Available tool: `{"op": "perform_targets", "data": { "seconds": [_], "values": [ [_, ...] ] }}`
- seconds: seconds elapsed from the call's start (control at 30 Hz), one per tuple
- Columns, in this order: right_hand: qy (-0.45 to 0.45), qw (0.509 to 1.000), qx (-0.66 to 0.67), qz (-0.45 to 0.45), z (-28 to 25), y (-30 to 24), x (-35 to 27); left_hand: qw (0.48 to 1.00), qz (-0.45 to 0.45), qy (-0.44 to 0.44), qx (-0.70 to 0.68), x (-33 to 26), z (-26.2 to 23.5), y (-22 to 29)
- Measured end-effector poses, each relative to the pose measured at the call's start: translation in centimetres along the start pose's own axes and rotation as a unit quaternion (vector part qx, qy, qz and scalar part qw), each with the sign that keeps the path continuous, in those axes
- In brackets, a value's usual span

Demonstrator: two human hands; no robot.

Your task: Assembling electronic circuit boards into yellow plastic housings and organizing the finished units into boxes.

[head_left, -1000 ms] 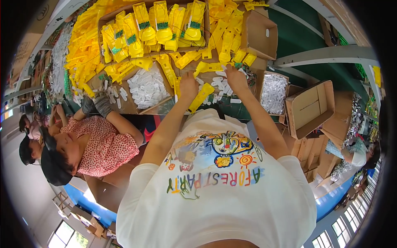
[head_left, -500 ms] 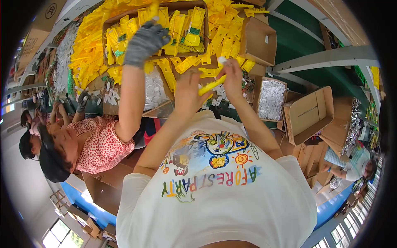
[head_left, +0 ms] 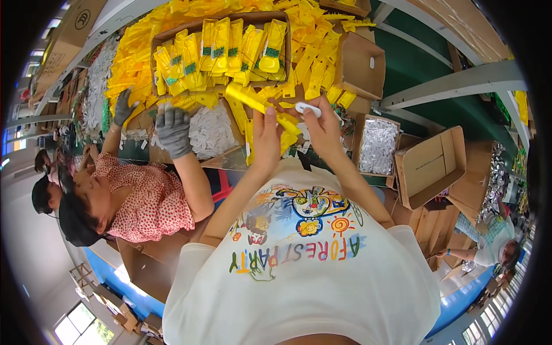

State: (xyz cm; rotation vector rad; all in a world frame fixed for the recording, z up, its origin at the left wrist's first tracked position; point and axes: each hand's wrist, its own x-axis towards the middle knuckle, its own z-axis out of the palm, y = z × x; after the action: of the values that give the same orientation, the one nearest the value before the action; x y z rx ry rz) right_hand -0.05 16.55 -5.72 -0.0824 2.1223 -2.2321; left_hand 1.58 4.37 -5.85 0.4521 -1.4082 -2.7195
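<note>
Above the tabletop (head_left: 322,155), the left hand (head_left: 265,135) has its grip clenched on a long yellow packet (head_left: 261,106) slanting up-left; just beside it, the right hand (head_left: 323,123) pinches a small white piece (head_left: 307,108) near the packet's lower end.

Table (head_left: 425,52), green top, crowded. Shallow cardboard tray (head_left: 287,46) holds upright rows of yellow packets with green bands. Loose yellow packets heaped behind and left of it. Open empty carton (head_left: 359,63) just right of the tray. Box of white parts (head_left: 376,146) nearer. Co-worker in red-dotted shirt (head_left: 152,201), grey gloves (head_left: 172,129), at left.
</note>
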Motion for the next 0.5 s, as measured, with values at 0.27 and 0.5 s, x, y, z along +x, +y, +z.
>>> {"op": "perform_targets", "data": {
  "seconds": [0.27, 0.5],
  "values": [
    [-0.099, 0.982, 0.059, 0.148, -3.8, -3.5, -2.0, 0.929, -0.065, -0.252, 0.262, -1.8, 1.0, -0.1],
    [-0.060, 0.987, -0.117, 0.090, -4.3, -3.9, -5.2, 0.938, -0.185, -0.205, 0.208, -3.7, 1.5, -2.1]
  ]
}}
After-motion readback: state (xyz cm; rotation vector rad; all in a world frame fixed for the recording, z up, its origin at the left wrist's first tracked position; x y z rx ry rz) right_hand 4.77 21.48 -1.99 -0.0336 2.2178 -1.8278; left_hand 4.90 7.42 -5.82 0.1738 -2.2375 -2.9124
